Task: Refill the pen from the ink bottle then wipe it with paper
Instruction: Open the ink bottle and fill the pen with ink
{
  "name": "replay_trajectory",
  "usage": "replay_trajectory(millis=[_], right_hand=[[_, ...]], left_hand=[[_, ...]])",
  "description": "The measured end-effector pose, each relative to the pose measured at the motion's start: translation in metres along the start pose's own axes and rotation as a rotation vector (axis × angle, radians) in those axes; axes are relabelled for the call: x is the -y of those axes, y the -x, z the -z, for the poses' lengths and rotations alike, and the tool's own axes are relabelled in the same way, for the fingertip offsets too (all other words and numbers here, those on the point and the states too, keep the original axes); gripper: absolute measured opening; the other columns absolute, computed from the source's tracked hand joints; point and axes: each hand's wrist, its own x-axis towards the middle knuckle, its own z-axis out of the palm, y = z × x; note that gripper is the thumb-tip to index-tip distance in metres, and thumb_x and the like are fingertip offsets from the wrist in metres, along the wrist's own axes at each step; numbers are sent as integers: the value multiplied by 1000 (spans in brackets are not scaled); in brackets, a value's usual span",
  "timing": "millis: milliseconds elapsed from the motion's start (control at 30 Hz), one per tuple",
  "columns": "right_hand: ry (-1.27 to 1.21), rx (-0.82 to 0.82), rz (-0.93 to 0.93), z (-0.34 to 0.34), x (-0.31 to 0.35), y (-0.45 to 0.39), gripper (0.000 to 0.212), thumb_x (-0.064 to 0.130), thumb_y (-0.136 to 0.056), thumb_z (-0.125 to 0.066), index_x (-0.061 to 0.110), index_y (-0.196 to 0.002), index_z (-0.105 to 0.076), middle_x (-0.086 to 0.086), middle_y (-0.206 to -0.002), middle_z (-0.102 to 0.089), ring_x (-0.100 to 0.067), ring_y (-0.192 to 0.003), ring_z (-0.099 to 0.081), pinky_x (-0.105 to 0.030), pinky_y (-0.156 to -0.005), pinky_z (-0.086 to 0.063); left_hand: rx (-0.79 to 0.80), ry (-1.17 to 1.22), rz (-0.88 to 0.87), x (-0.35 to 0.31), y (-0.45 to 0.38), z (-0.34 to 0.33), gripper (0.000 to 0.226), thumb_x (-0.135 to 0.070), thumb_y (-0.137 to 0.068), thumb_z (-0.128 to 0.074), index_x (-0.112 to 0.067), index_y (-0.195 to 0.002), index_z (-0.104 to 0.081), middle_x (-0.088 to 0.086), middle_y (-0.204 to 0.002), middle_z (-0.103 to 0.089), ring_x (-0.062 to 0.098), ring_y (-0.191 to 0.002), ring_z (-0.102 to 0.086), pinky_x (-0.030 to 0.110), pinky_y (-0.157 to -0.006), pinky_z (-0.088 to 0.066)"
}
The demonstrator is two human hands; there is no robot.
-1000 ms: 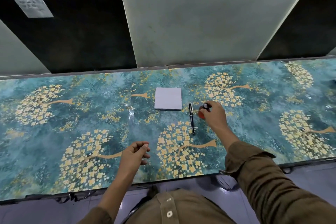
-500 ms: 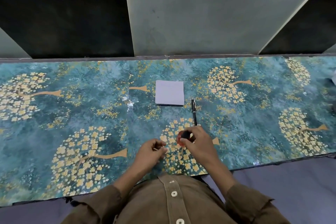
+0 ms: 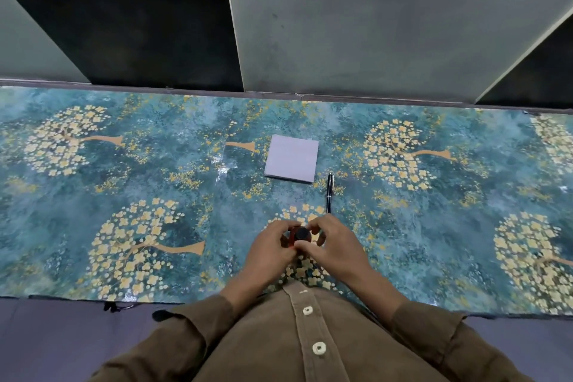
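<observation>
Filling the bottom of the frame, a brown corduroy shirt (image 3: 297, 347) with pale round buttons leads up into two rolled sleeves and bare forearms. Just above it, at lower centre, both hands meet over the table (image 3: 93, 195): the left hand (image 3: 268, 253) curls its fingers round the red body of the small ink bottle (image 3: 296, 237), while the right hand (image 3: 333, 246) pinches the bottle's round black cap with thumb and fingertips, the other fingers loosely bent. Any label on the bottle is hidden by the fingers, so no writing can be read. The tabletop is a glossy sheet printed in mottled teal with pale yellow blossom trees and tan trunks; a seam with a bright glare streak runs down it left of centre. Beyond the right hand, the slim black pen (image 3: 329, 194) with a silvery clip lies flat, pointing away, its near end close to the knuckles. Farther still, just up and left of the pen, sits a square pad of pale lilac paper (image 3: 292, 158), blank on top. At the upper edge, matte grey-green panels alternate with dark gaps.
</observation>
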Motion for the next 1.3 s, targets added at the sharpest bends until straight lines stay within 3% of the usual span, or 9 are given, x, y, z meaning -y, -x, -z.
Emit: replay_trajectory(millis=[100, 300, 533, 633, 800, 900, 1000, 1133, 1300], right_hand=[[45, 24, 75, 2, -2, -7, 40, 54, -80, -73, 23, -103, -63, 7, -97, -60, -14, -78, -59, -34, -68, -52], [42, 106, 220, 8, -8, -20, 36, 46, -85, -71, 16, -104, -68, 0, -96, -63, -18, -84, -60, -32, -72, -50], [67, 185, 430, 11, -22, -29, 35, 39, -89, -66, 10, -109, -69, -5, -95, -65, -24, -84, -62, -38, -70, -55], [49, 259, 488, 16, -24, -31, 34, 30, -92, -65, 10, -119, -67, -6, -101, -63, -23, -92, -61, -38, -79, -54], [-60, 361, 409, 24, -21, -34, 37, 22, -92, -65, 18, -129, -65, 5, -106, -53, -11, -97, -47, -23, -89, -38], [-94, 353, 318, 24, -20, -30, 38, 28, -87, -69, 20, -123, -62, 4, -110, -54, -12, -99, -52, -29, -92, -45], [-121, 256, 214, 19, -18, -25, 37, 41, -80, -75, 25, -106, -55, 3, -106, -58, -15, -92, -57, -33, -83, -50], [-83, 156, 125, 14, -14, -22, 30, 46, -76, -74, 29, -92, -55, 5, -96, -58, -15, -83, -58, -36, -75, -52], [-71, 148, 88, 13, -2, -17, 33, 38, -72, -62, 27, -103, -67, 7, -99, -59, -14, -87, -60, -39, -80, -54]], left_hand=[[-57, 15, 60, -7, 3, -4, 53, -9, -70, -66, -33, -118, -68, -8, -118, -69, 13, -102, -65, 36, -91, -55], [-84, 47, 147, -9, 4, -10, 55, -7, -71, -67, -40, -116, -70, -3, -95, -77, 8, -77, -71, 35, -73, -62], [-135, 36, 157, -10, 4, -18, 52, -14, -73, -71, -39, -118, -70, -2, -94, -78, 11, -79, -71, 34, -74, -61], [-141, 48, 153, -12, 6, -19, 43, -21, -76, -76, -37, -115, -72, -10, -78, -74, 6, -73, -70, 32, -73, -60], [-158, 62, 175, -15, 7, -19, 31, -26, -74, -80, -36, -103, -75, -10, -75, -73, 6, -69, -69, 36, -71, -60], [-153, 73, 162, -14, 7, -19, 40, -24, -76, -79, -36, -114, -73, -13, -80, -72, 3, -72, -67, 31, -73, -59], [-133, 62, 144, -11, 8, -19, 43, -25, -77, -75, -40, -118, -70, -6, -91, -74, 6, -80, -68, 29, -76, -59], [-113, 50, 115, -7, 7, -17, 46, -33, -71, -69, -44, -115, -69, -12, -94, -74, 3, -84, -70, 31, -77, -60], [-87, -47, 33, -5, 2, -10, 41, -33, -72, -69, -43, -112, -68, -14, -94, -74, 5, -85, -69, 29, -76, -57]])
